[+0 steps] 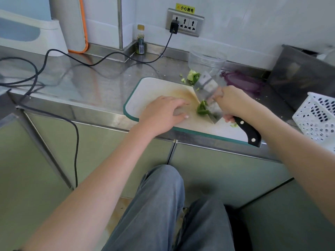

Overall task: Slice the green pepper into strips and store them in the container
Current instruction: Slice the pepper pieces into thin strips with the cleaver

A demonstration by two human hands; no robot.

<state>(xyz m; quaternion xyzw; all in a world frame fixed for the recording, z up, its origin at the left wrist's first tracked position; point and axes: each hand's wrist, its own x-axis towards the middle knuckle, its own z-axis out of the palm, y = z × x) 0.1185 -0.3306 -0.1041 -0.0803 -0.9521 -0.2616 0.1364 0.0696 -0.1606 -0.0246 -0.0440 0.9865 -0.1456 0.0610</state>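
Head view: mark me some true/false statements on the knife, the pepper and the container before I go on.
1. The right hand grips the cleaver. True.
2. The green pepper pieces lie on the cutting board beside the blade. True.
3. The clear container already holds pepper strips. False: it looks empty, standing behind the board.
4. The purple lid sits on the container. False: it lies on the counter to its right.
5. The left hand holds the container. False: it rests flat on the board.
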